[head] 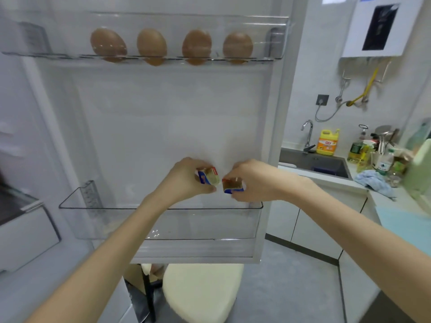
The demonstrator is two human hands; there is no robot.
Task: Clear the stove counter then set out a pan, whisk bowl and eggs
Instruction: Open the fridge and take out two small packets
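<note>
Eggs, four and brown, lined up in the top door rack of an open fridge. Long axes upright with a slight lean, shells smooth and unmarked behind the clear plastic lip. Straight above the hands and well apart from them, with the bare panel of the fridge door between.

Left hand roughly under the third egg from the left, pinching a small packet. Right hand roughly under the fourth, pinching a second packet, the two packets nearly touching. Neither hand plainly nearer, and neither free. Probably calls for dropping a packet first, then a reach straight up.

Just below the hands, the lower door bin. Further right, a dark sink with tap, a yellow bottle at its far edge, and a blue cloth on the tabletop. Near the bottom, a cream stool.
</note>
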